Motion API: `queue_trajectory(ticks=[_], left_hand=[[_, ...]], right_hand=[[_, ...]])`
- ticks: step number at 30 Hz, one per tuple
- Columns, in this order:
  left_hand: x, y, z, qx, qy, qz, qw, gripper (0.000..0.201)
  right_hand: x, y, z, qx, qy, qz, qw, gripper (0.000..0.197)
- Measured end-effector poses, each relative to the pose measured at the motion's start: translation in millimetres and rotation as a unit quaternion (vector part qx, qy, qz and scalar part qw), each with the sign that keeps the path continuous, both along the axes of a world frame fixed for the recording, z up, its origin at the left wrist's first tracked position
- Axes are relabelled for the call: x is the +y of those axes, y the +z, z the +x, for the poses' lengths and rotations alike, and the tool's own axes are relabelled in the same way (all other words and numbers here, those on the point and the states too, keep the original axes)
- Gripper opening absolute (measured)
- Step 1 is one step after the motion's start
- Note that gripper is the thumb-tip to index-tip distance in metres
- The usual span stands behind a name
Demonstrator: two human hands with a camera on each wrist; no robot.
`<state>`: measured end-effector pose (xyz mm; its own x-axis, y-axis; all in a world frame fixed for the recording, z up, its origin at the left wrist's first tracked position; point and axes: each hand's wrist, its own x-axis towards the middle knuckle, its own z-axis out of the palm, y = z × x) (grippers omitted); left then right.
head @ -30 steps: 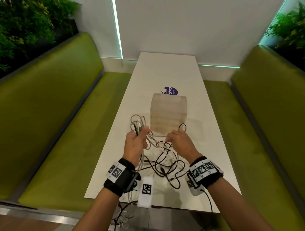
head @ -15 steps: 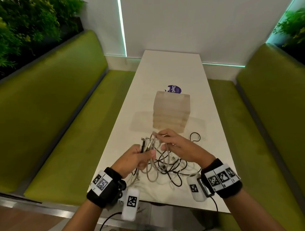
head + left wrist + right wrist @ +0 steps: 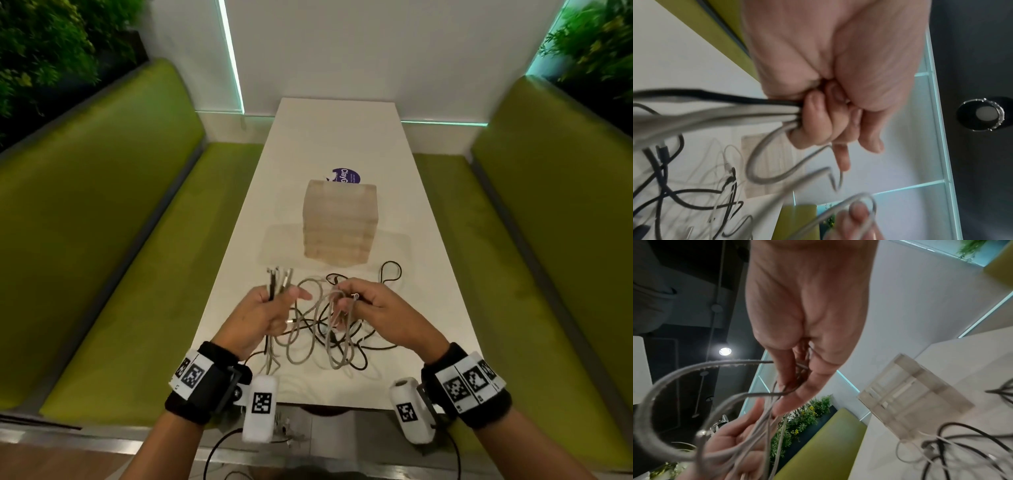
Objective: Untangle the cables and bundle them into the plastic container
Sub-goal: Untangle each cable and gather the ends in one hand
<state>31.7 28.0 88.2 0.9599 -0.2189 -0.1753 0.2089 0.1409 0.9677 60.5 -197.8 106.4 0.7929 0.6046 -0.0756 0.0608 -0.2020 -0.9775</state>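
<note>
The job looks to be in its early part: nothing shows inside the plastic container [image 3: 339, 222], which stands at the centre of the head view on the white table [image 3: 342, 137], just above the hands. The left hand [image 3: 260, 317], lower centre-left of that view, has its fingers clenched round a gathered bunch of cable ends, grey ones and a black one, with the plugs [image 3: 279, 279] sticking up above the fist; the left wrist view shows the strands pressed into the palm. The right hand [image 3: 376, 310], lower centre-right, pinches a small metal-tipped plug end between thumb and fingertips, with grey loops draped over its fingers. Below and between the hands the cables [image 3: 318, 339] hang and lie in crossed grey and black loops, and a black loop [image 3: 390, 272] rests on the table at the container's lower right. So some ends appear collected, but the strands remain knotted; separating them, coiling them and putting them in the container are all left to do.
</note>
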Motion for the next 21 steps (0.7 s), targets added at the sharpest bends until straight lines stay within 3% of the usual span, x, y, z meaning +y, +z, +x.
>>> queue_trajectory(ticks=[3, 5, 9, 12, 15, 18, 21], left_hand=[[8.6, -1.3, 0.0, 0.009, 0.056, -0.047, 0.997, 0.035], [10.5, 0.7, -2.0, 0.008, 0.055, -0.053, 0.997, 0.037], [9.5, 4.5, -5.2, 0.008, 0.074, -0.047, 0.996, 0.035], [8.9, 5.7, -6.3, 0.009, 0.079, -0.045, 0.996, 0.034], [9.9, 3.7, -7.4, 0.007, 0.080, -0.048, 0.996, 0.034], [11.7, 2.5, -7.3, 0.006, 0.083, -0.054, 0.995, 0.034], [11.7, 3.4, -6.9, 0.006, 0.080, -0.061, 0.995, 0.034]], right_hand=[[-3.0, -10.4, -10.3, 0.056, 0.074, -0.027, 0.995, 0.018], [-3.1, -22.2, -15.7, 0.048, 0.144, -0.101, 0.983, 0.020], [3.3, -58.6, -28.7, -0.048, 0.276, -0.286, 0.916, 0.025], [10.8, -88.6, -44.2, -0.109, 0.307, -0.371, 0.870, 0.028], [10.5, -105.4, -54.5, -0.111, 0.292, -0.386, 0.868, 0.033], [4.9, -115.9, -54.7, -0.070, 0.299, -0.396, 0.865, 0.055], [-0.5, -117.6, -54.6, 0.006, 0.297, -0.360, 0.884, 0.076]])
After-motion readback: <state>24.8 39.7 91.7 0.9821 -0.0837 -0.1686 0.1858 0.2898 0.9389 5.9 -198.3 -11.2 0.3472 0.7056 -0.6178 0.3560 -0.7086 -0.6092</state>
